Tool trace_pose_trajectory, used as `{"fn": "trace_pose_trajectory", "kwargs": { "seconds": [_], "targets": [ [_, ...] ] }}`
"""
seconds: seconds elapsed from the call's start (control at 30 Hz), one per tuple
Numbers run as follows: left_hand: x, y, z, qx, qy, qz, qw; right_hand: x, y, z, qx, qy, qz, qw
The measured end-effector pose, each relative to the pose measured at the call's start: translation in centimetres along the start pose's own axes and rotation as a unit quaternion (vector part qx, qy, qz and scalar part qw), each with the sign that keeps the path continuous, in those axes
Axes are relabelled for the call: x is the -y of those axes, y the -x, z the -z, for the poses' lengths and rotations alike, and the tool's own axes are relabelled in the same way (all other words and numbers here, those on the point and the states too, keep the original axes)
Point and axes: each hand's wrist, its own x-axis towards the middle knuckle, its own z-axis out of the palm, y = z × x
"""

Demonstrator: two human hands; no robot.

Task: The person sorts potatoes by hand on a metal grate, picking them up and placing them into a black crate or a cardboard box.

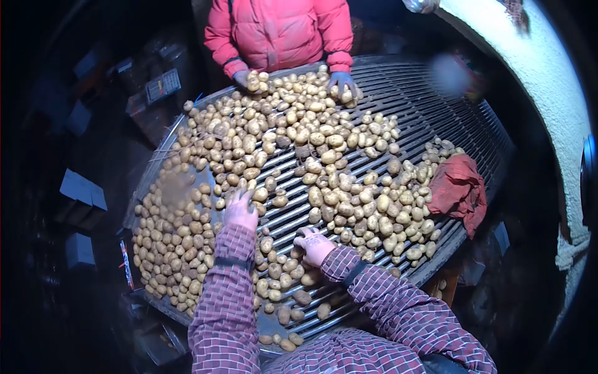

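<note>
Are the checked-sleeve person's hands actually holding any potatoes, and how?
Left hand lies flat on the potatoes, gripping none. Right hand is curled on the slatted table; whether it holds one cannot be told.

A crumpled red cloth (458, 190) lay at the grate's (423, 93) right edge, and a person in a red jacket (278, 28) stood beyond its far side.

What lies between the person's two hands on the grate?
In the head view, between the left hand and the right hand lie a few loose potatoes on bare bars of the grate.
</note>
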Motion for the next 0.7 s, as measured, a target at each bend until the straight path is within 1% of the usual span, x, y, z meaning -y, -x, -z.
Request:
{"fn": "trace_pose_trajectory", "kwargs": {
  "seconds": [0.03,0.1,0.13,0.17,0.2,0.23,0.27,0.3,0.37,0.4,0.43,0.47,0.5,0.53,0.57,0.6,0.67,0.7],
  "targets": [
    [-0.7,-1.7,-1.2,0.083,-0.053,0.026,0.995,-0.6,-0.1,0.3,0.029,0.023,0.020,0.999],
    [-2.9,-2.6,-2.1,0.187,-0.102,0.120,0.970,-1.7,0.2,0.3,0.018,0.000,0.025,1.000],
    [-3.4,-3.3,-2.4,0.209,-0.125,0.139,0.960,-2.1,0.6,1.4,0.012,-0.053,0.026,0.998],
    [-3.7,-3.5,-2.3,0.220,-0.125,0.151,0.955,-2.7,1.1,3.0,0.037,-0.110,0.010,0.993],
    [-3.2,-3.4,-2.6,0.186,-0.098,0.136,0.968,-4.0,1.1,3.5,-0.065,-0.134,0.034,0.988],
    [-2.3,-2.8,-3.1,0.153,-0.071,0.125,0.978,-4.5,1.1,4.2,-0.162,-0.157,0.058,0.973],
    [-1.0,-3.1,-3.4,0.151,-0.051,0.099,0.982,-4.8,0.5,5.4,-0.178,-0.143,0.007,0.974],
    [-1.0,-3.3,-3.0,0.171,-0.047,0.107,0.978,-4.7,-0.4,7.6,-0.198,-0.126,-0.042,0.971],
    [-1.6,-3.4,-2.6,0.173,-0.081,0.107,0.976,-6.7,-5.0,8.4,-0.167,-0.053,-0.089,0.981],
    [-2.2,-3.8,-2.6,0.199,-0.113,0.113,0.967,-6.2,-6.8,9.7,-0.056,-0.008,-0.121,0.991],
    [-3.3,-4.1,-2.0,0.244,-0.152,0.108,0.952,-5.5,-8.3,10.5,0.054,0.039,-0.149,0.987],
    [-3.7,-3.9,-2.5,0.234,-0.179,0.076,0.952,-5.0,-9.1,10.0,0.067,0.075,-0.145,0.984],
    [-3.5,-3.8,-3.3,0.225,-0.207,0.045,0.951,-4.5,-10.3,9.7,0.091,0.093,-0.170,0.977],
    [-3.2,-3.7,-3.9,0.236,-0.225,0.028,0.945,-4.2,-11.0,9.2,0.083,0.091,-0.193,0.973],
    [-2.8,-3.6,-4.4,0.235,-0.215,0.038,0.947,-3.9,-11.3,8.9,0.076,0.090,-0.217,0.969],
    [-2.6,-3.5,-3.9,0.229,-0.157,0.059,0.959,-3.2,-10.6,9.9,0.077,0.077,-0.212,0.971],
    [-1.2,-3.4,-3.0,0.218,-0.015,0.082,0.972,-3.4,-9.6,10.9,0.137,0.069,-0.187,0.970],
    [0.2,-3.4,-3.6,0.215,-0.027,0.088,0.972,-4.1,-9.7,10.3,0.119,0.076,-0.185,0.972]
  ]
}}
